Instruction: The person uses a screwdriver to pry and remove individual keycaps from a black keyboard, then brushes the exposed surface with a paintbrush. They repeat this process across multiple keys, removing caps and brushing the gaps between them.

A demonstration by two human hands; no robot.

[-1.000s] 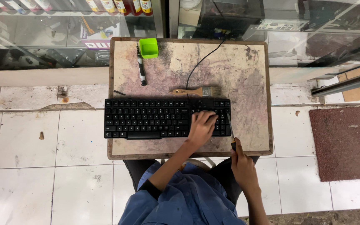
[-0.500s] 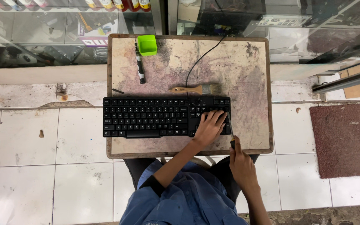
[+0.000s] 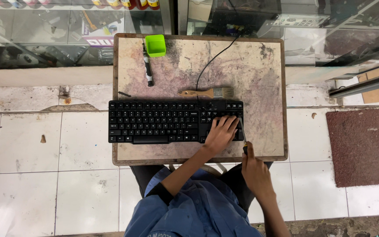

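Observation:
A black keyboard (image 3: 163,123) lies across a worn wooden table (image 3: 259,66), its cable (image 3: 210,63) running off the far edge. My left hand (image 3: 221,134) rests flat on the keys at the keyboard's right end. My right hand (image 3: 254,171) is at the table's near edge, gripping a screwdriver (image 3: 242,131). The screwdriver's shaft points up along the keyboard's right side.
A wooden-handled paintbrush (image 3: 207,92) lies just behind the keyboard. A green cup (image 3: 155,45) and a dark pen-like tool (image 3: 147,66) sit at the table's far left. Glass display cases stand behind the table. A dark red mat (image 3: 365,145) covers the tiled floor at right.
My left hand has slid a little to the right along the keyboard. My right hand with the screwdriver has stayed almost where it was.

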